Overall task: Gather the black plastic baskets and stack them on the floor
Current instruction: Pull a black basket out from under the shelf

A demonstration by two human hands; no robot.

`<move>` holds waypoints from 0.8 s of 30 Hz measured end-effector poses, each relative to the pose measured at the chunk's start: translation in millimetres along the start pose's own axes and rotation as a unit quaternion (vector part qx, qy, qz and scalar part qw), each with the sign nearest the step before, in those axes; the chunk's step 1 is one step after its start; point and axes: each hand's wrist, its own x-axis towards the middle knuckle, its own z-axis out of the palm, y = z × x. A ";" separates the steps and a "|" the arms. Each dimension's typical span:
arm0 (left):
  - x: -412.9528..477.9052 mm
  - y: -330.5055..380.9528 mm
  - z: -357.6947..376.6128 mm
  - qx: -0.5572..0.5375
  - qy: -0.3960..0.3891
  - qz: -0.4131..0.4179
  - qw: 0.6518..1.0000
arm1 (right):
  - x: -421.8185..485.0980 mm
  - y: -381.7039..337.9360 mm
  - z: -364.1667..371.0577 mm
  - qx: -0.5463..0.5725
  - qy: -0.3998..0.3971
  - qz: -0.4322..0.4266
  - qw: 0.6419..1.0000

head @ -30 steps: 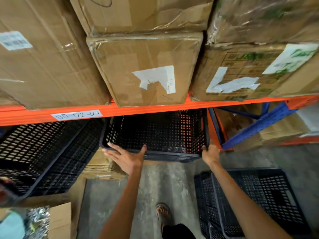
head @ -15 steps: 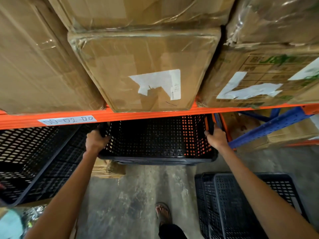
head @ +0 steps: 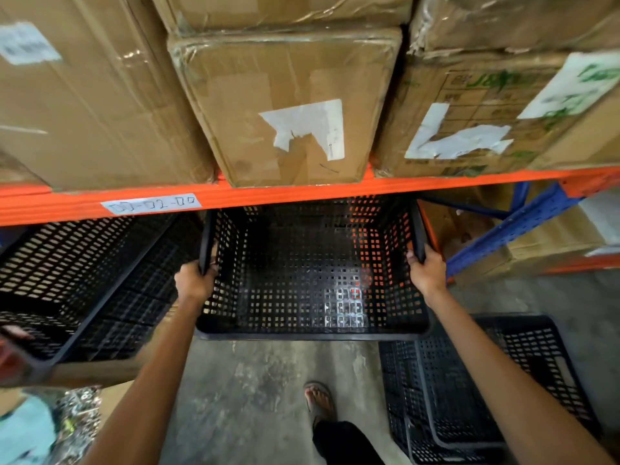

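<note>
A black perforated plastic basket (head: 312, 280) hangs in front of me, half out from under the orange shelf beam (head: 302, 193), its open top tilted toward me. My left hand (head: 193, 281) grips its left rim and my right hand (head: 426, 275) grips its right rim. On the floor at lower right stands a stack of black baskets (head: 469, 394), partly hidden by my right forearm. More black baskets (head: 77, 283) sit tilted under the shelf at left.
Taped cardboard boxes (head: 288, 105) fill the shelf above the beam. A blue rack brace (head: 523, 226) and more boxes lie at right. Bare concrete floor (head: 248, 397) runs between the baskets, with my sandalled foot (head: 318, 402) on it. Cardboard and wrapped goods sit at lower left.
My hands moved from the basket's front edge to its side rims and closed. The basket has slid out from under the shelf toward me.
</note>
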 end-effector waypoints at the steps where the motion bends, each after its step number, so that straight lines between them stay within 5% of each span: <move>1: -19.6 -8.7 -5.2 -0.003 0.000 -0.005 1.000 | -16.8 5.8 -8.4 0.003 0.000 -0.009 1.000; 14: -281.0 -206.9 -56.6 -0.059 -0.004 -0.089 0.994 | -270.2 123.5 -62.4 0.003 -0.092 0.011 0.996; 24: -317.9 -331.9 -10.9 0.024 -0.068 -0.191 0.979 | -324.4 214.7 14.8 -0.072 -0.203 0.126 0.968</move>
